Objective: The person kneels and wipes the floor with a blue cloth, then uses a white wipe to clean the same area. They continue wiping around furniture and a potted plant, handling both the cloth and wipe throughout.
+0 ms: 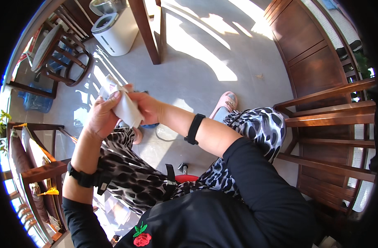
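Observation:
A crumpled white cloth or tissue (129, 112) is held up between my two hands, above the floor ahead of my knees. On its left side, my left hand (103, 116) grips it with the thumb laid along the top. My right hand (145, 105) has hold of the other side, and some of its fingers are hidden by the white material. The upper end of the material (107, 85) sticks out past my fingers and bears a small coloured mark. Below my right hand, a blue object (151, 126) on the floor is mostly hidden.
A red seat (186, 178) shows beneath me. To the right are a wooden chair (328, 119) and wooden panels (309, 52). On the left stand a round stool (65, 59), a blue water bottle (37, 100) and a cushioned chair (43, 173). A white bin (114, 34) stands ahead.

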### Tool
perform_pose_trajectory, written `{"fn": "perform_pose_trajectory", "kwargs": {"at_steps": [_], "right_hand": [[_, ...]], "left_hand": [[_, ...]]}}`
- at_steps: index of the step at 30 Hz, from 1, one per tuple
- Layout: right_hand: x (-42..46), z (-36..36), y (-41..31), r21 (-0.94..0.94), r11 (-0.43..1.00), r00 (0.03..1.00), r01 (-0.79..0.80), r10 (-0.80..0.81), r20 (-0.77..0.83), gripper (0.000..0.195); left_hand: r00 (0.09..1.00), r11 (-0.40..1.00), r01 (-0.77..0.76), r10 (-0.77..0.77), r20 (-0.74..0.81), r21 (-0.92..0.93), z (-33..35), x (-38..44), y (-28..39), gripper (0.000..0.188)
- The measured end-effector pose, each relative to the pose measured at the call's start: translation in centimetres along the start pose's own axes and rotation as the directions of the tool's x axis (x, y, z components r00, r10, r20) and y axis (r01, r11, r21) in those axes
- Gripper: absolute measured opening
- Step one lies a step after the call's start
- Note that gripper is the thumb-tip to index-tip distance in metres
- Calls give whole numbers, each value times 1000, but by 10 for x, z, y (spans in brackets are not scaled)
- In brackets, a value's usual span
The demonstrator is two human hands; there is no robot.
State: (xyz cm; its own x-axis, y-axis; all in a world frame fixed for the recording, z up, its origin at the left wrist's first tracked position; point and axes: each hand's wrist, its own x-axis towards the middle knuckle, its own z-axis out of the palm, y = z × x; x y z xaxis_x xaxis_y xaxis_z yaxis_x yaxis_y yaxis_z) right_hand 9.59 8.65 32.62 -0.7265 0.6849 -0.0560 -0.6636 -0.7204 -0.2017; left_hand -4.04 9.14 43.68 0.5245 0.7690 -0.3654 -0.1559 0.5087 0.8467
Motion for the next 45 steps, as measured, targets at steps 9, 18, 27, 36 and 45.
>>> {"fn": "perform_pose_trajectory", "kwargs": {"at_steps": [9,18,27,36,45], "right_hand": [[51,-114,-1,-914,99,796,-394,-461,-393,66],[87,-210,77,-696,-557,891,-454,-271,-365,73],[62,-287,-42,-503,-749,865,-431,-502,7,51],[-106,-322,-234,-82,-427,421,-900,-808,-411,54],[44,-217,-99,-602,-787,959,-136,-257,119,50]], "left_hand": [[730,854,-91,407,-549,513,-126,30,80,37],[572,881,304,134,-809,361,-269,33,-40,34],[800,758,469,-148,-581,454,-263,73,-179,19],[926,651,364,-179,-331,666,-252,95,-193,31],[889,730,278,51,-455,625,-249,96,-211,41]]}}
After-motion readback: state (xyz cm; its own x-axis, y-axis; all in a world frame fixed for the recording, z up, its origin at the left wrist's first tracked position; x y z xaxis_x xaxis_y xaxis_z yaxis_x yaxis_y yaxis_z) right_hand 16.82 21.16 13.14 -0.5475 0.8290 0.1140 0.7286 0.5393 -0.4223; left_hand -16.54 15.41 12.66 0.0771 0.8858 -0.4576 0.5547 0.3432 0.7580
